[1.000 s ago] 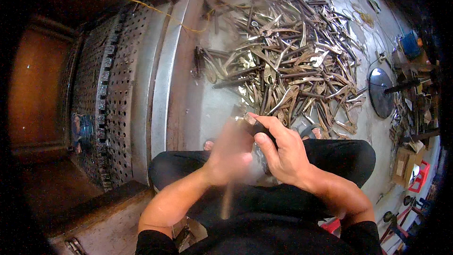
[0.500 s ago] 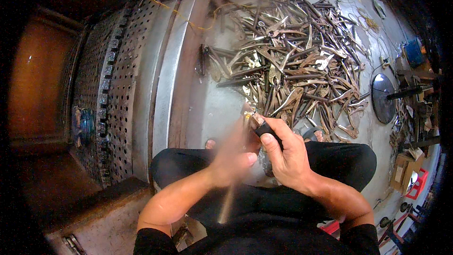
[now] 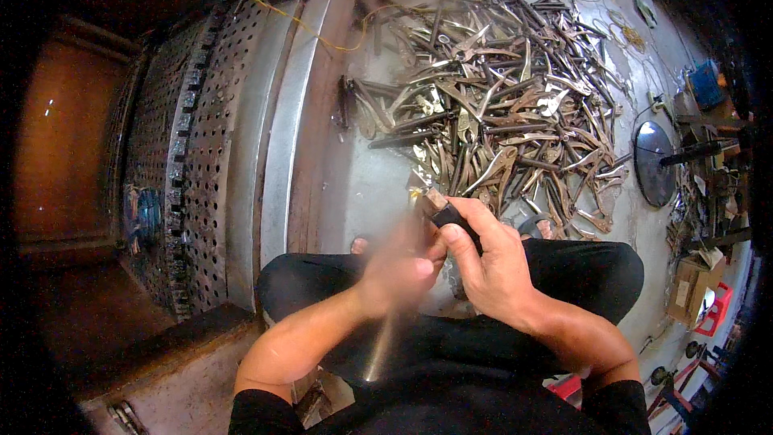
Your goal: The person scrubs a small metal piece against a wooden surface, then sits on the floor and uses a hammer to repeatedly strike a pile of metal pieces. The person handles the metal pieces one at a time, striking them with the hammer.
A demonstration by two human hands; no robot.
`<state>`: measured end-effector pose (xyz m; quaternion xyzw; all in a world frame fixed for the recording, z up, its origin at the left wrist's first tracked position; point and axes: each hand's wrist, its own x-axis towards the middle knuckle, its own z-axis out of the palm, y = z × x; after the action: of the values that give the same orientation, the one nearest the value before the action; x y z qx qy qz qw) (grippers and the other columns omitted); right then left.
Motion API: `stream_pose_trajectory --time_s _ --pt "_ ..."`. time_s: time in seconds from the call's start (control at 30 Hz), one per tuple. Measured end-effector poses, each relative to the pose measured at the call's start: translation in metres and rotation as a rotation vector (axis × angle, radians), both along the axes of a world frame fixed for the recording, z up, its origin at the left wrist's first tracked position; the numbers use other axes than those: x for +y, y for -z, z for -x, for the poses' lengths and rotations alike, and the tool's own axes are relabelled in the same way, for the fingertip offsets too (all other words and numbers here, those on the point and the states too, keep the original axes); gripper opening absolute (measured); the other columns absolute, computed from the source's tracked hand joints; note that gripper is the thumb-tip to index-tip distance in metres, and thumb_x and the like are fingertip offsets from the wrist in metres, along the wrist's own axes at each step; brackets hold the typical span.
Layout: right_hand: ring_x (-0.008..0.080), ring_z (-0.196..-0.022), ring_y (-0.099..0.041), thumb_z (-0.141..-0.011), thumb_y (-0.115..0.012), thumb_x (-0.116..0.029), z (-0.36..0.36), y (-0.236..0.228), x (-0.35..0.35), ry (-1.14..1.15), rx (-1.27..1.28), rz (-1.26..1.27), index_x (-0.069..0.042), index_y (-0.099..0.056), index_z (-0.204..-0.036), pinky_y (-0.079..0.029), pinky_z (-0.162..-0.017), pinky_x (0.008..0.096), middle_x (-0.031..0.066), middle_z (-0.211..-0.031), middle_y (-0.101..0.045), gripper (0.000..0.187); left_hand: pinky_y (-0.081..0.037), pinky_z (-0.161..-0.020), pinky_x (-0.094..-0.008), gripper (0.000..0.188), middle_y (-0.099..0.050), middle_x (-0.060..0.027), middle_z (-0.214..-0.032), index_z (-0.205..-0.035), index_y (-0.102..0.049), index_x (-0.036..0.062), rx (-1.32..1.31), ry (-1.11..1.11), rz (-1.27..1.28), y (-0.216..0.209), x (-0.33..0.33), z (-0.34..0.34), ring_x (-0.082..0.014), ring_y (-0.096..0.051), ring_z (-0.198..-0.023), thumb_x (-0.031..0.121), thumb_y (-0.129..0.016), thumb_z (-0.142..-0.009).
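Note:
My right hand [image 3: 487, 262] grips a small dark metal piece [image 3: 441, 211] with a pale tip, holding it above my lap. My left hand [image 3: 396, 267] is blurred with fast motion and closed around a thin shiny rod [image 3: 380, 348] that streaks down toward my knees. The two hands meet at the dark piece. I sit with legs in black trousers [image 3: 580, 262] on a grey floor. Just beyond my hands lies a big heap of metal plier-like parts [image 3: 491, 109].
A perforated metal panel [image 3: 189, 161] and a long steel beam [image 3: 282, 137] run along my left. A round dark disc [image 3: 652, 163] lies at right, with cardboard boxes [image 3: 688, 290], a red crate [image 3: 713, 310] and tool clutter beyond. A yellow cord [image 3: 266, 4] crosses the top.
My left hand keeps moving quickly with the rod, blurred in every frame. The right hand holds the dark piece in about the same place.

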<state>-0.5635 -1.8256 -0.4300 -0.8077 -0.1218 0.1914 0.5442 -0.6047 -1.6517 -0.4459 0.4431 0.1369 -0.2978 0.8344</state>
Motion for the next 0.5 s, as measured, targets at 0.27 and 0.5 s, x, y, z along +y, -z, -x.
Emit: stream_pose_trajectory --time_s 0.27,0.5 --pt "0.0145 -0.076 -0.064 -0.104 -0.053 -0.014 -0.001 -0.009 0.001 0.021 0.149 -0.107 0.000 -0.057 -0.125 -0.051 -0.072 0.0298 0.0063 -0.084 -0.067 0.026 -0.040 -0.072 -0.0264 0.090 -0.046 -0.0005 -0.108 -0.147 -0.032 0.0099 -0.046 -0.057 -0.029 -0.011 -0.009 -0.005 -0.0099 -0.044 -0.086 0.040 -0.074 -0.073" --pt "0.0050 -0.064 -0.048 -0.106 -0.050 -0.018 0.010 0.014 0.007 0.122 0.174 -0.197 -0.003 -0.057 -0.117 -0.041 -0.059 0.0215 -0.0037 -0.076 -0.053 0.019 -0.042 -0.104 -0.0385 0.081 -0.049 -0.0107 -0.133 -0.151 -0.027 0.0052 -0.204 -0.033 -0.105 -0.001 -0.010 -0.003 -0.0222 -0.050 -0.122 0.031 -0.059 -0.081"
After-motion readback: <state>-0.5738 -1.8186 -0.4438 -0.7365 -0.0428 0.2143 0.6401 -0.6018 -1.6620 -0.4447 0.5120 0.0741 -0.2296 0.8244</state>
